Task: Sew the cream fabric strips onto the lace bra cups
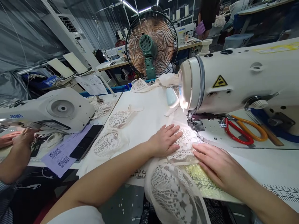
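A white lace bra lies partly under the needle of a sewing machine, and one cup hangs over the table's front edge. My left hand rests flat on the lace left of the presser foot, fingers spread. On the other side, my right hand touches the lace edge with its fingertips; its fingers are stretched out and its thumb is hidden. The machine's lamp lights the fabric by the needle. Two more lace cups lie to the left on the white tabletop.
Red-handled scissors and an orange-handled pair lie beneath the machine arm. At left are a black phone, a purple paper and another sewing machine with a co-worker's hand. A large fan stands behind the table.
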Demonstrator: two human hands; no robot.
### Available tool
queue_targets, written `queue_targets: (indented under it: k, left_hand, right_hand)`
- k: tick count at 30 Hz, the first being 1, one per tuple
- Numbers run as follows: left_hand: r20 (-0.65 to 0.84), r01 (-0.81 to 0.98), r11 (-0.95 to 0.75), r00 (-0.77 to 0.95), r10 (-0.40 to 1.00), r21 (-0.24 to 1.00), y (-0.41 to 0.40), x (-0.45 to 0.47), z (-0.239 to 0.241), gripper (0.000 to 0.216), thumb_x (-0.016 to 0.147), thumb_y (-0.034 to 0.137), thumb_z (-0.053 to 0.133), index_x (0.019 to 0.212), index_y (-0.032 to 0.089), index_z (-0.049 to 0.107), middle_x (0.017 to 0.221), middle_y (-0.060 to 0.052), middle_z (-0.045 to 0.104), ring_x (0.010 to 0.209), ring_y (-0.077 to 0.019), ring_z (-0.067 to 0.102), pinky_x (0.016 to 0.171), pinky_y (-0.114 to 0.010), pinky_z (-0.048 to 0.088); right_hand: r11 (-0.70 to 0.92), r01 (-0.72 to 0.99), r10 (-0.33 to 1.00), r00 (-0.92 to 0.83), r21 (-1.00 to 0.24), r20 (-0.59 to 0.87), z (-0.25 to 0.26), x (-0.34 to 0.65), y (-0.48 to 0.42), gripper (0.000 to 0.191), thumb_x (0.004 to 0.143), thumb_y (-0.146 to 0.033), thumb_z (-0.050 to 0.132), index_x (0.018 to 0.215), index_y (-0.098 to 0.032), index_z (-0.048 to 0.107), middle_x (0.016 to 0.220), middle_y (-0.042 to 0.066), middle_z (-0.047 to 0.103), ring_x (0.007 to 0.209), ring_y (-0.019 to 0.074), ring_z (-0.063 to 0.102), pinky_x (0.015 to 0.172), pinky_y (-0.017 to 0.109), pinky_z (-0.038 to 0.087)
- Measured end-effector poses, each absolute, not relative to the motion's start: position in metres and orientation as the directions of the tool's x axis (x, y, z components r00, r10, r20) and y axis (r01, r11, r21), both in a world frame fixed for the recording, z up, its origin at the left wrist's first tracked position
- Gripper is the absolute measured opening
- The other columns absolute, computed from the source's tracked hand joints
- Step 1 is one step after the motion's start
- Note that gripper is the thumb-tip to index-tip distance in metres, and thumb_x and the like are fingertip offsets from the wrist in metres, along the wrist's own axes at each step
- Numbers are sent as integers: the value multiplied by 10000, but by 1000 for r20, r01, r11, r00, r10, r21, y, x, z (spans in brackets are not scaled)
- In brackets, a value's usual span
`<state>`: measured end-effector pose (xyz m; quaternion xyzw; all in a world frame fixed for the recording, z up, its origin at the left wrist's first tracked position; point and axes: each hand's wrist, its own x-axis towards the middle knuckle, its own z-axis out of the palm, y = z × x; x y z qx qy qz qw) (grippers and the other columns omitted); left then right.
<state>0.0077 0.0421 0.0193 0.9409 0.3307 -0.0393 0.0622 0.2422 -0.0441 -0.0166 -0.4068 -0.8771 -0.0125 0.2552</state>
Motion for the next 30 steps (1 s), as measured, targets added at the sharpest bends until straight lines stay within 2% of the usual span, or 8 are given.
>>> queue_targets:
  k: [4,7,10,14,20,30]
  left_hand:
    - [-77,591,-800,806,586,98,47,12,27,534,922,429,395,1367,132,401,1451,-140,377,1362,-271,310,1109,-498,269]
    - [29,697,-699,704,709,159,38,28,26,468,940,378,348,1280,89,491,1384,-161,457,1301,-248,404,1090,-430,338]
    - [84,751,-628,626,775,201,31,45,20,482,947,381,326,1286,73,480,1404,-178,424,1308,-251,395,1072,-410,372]
    - [51,724,-674,674,737,146,34,53,12,514,941,422,346,1334,101,431,1409,-162,427,1341,-270,347,1083,-483,338]
    - [58,700,-708,706,706,93,40,49,10,580,910,504,385,1336,114,439,1386,-141,463,1313,-278,380,1086,-453,326]
    - [29,711,-696,697,716,104,47,48,10,591,919,499,364,1350,99,429,1421,-147,418,1334,-301,348,1101,-466,297]
  right_hand:
    - [669,718,708,-538,-191,458,-16,242,-44,309,912,-218,396,1113,-176,627,1208,90,613,1135,228,551,889,413,514]
    - [678,712,702,-550,-185,453,-17,242,-43,304,912,-219,402,1123,-171,616,1203,83,615,1133,228,548,889,416,511]
    - [676,711,705,-550,-191,449,-18,242,-43,299,913,-218,398,1110,-165,617,1198,88,615,1131,231,546,892,420,509]
    - [667,717,715,-541,-201,443,-18,242,-45,305,912,-211,394,1112,-167,620,1209,95,607,1146,232,537,922,422,496]
    - [684,706,692,-549,-183,469,-16,242,-45,307,911,-208,385,1106,-151,616,1187,101,618,1123,237,551,892,420,514]
    - [689,709,690,-576,-154,438,-17,243,-45,319,906,-208,410,1169,-137,574,1263,100,577,1184,237,516,918,429,512]
